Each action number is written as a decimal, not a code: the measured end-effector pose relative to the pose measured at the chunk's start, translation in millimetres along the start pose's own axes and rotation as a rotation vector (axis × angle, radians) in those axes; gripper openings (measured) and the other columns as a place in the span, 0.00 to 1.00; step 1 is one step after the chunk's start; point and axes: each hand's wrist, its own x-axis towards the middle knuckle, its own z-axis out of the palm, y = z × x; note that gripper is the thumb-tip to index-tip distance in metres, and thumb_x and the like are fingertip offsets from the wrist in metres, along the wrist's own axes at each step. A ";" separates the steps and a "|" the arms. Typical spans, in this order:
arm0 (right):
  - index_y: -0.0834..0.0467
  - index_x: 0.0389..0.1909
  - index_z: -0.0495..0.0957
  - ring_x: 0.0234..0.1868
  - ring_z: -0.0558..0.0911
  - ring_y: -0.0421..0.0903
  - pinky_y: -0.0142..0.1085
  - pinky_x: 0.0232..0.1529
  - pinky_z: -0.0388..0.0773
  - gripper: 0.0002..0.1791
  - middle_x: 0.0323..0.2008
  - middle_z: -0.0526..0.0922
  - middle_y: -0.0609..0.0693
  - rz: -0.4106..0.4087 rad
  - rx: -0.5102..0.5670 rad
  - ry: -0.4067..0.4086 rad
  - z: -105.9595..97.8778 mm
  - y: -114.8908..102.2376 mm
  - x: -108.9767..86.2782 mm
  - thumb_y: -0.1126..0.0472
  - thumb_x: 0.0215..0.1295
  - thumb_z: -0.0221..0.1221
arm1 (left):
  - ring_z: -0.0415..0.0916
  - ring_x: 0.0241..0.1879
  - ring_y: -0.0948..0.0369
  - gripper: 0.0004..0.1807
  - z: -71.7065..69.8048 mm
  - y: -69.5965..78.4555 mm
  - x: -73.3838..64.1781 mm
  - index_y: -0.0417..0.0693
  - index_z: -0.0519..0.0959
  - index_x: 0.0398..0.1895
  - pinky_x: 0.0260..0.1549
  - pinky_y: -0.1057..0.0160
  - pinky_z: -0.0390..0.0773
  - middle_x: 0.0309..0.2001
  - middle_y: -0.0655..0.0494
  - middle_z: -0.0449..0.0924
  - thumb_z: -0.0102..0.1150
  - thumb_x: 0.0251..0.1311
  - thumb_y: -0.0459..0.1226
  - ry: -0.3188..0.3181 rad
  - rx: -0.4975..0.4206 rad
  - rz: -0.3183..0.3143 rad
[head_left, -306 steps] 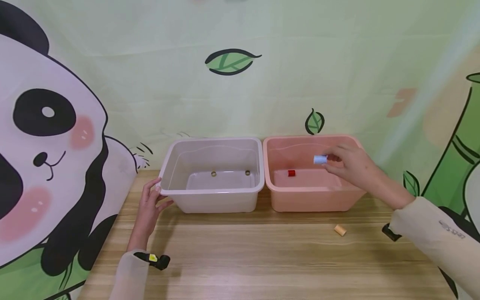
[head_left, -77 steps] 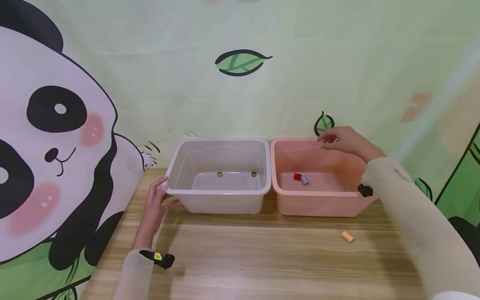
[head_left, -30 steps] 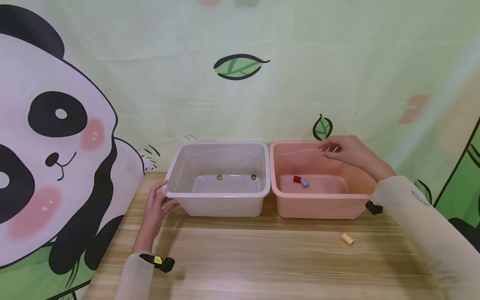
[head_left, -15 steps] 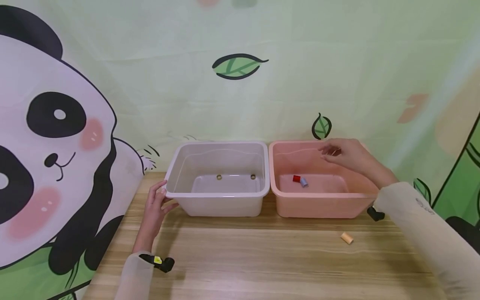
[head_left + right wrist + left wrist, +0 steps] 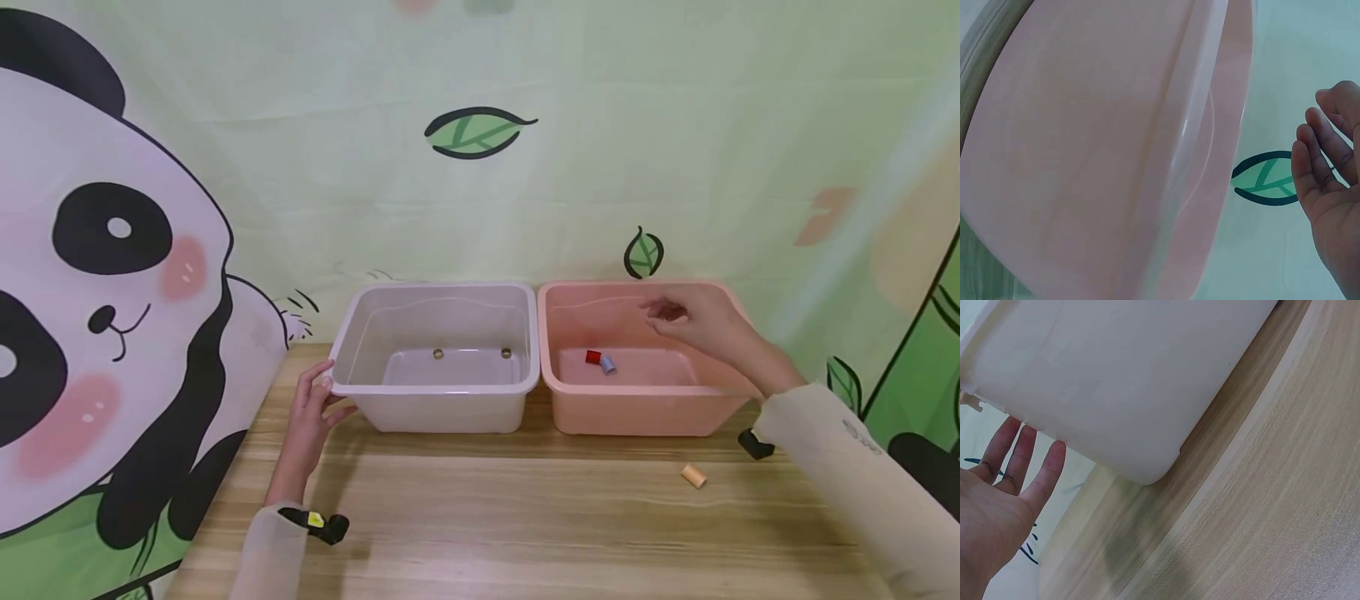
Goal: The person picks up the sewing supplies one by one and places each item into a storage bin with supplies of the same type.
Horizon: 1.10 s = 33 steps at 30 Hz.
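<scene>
My left hand (image 5: 306,421) touches the left rim of a white plastic tub (image 5: 442,414). In the left wrist view its fingers are nearly straight, fingertips against the tub's side. Over the right part of a pink tub (image 5: 637,415) my right hand (image 5: 705,321) hovers, fingers loosely bent and nothing visible between them. The right wrist view also has this hand free of any object. A small red cylinder (image 5: 592,357) and a light blue cylinder (image 5: 607,364) lie close together on the pink tub's floor. Two small gold-coloured rings, a left ring (image 5: 438,354) and a right ring (image 5: 506,353), sit inside the white tub.
An orange cylinder (image 5: 693,476) lies on the wooden table (image 5: 487,508) in front of the pink tub. Both tubs stand side by side, against a green cloth backdrop (image 5: 345,167) printed with a panda and leaves.
Ten seconds ago my right hand held the light blue cylinder; it now lies in the pink tub beside the red one. Lately my right hand has lowered slightly rightward. My left hand stays put.
</scene>
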 end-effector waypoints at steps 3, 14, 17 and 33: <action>0.57 0.51 0.85 0.38 0.83 0.43 0.33 0.38 0.84 0.16 0.40 0.87 0.50 -0.025 0.007 0.018 0.4 1.5 -2.1 0.67 0.62 0.68 | 0.76 0.51 0.62 0.22 -0.2 0.0 0.1 0.57 0.61 0.72 0.50 0.58 0.84 0.64 0.57 0.63 0.42 0.81 0.47 0.000 0.001 -0.002; 0.63 0.46 0.85 0.34 0.83 0.43 0.39 0.35 0.86 0.12 0.33 0.86 0.49 -0.113 0.024 0.017 0.1 0.5 -13.0 0.71 0.62 0.67 | 0.77 0.51 0.64 0.21 -2.5 -0.2 0.6 0.58 0.61 0.72 0.49 0.58 0.84 0.64 0.56 0.64 0.41 0.81 0.47 0.005 0.011 0.007; 0.64 0.47 0.84 0.35 0.83 0.44 0.42 0.36 0.86 0.12 0.33 0.86 0.49 -0.100 0.047 0.000 -0.2 -0.4 -17.7 0.70 0.63 0.67 | 0.78 0.50 0.64 0.21 -1.8 0.0 0.3 0.57 0.61 0.72 0.49 0.58 0.84 0.64 0.56 0.64 0.41 0.81 0.46 0.003 0.007 0.009; 0.60 0.45 0.83 0.34 0.82 0.40 0.36 0.36 0.85 0.13 0.34 0.84 0.45 -0.153 0.070 -0.024 4.5 -10.3 -37.6 0.72 0.60 0.69 | 0.77 0.52 0.64 0.22 -0.3 -0.4 0.1 0.57 0.61 0.73 0.50 0.58 0.84 0.65 0.56 0.63 0.42 0.81 0.48 -0.002 0.016 0.000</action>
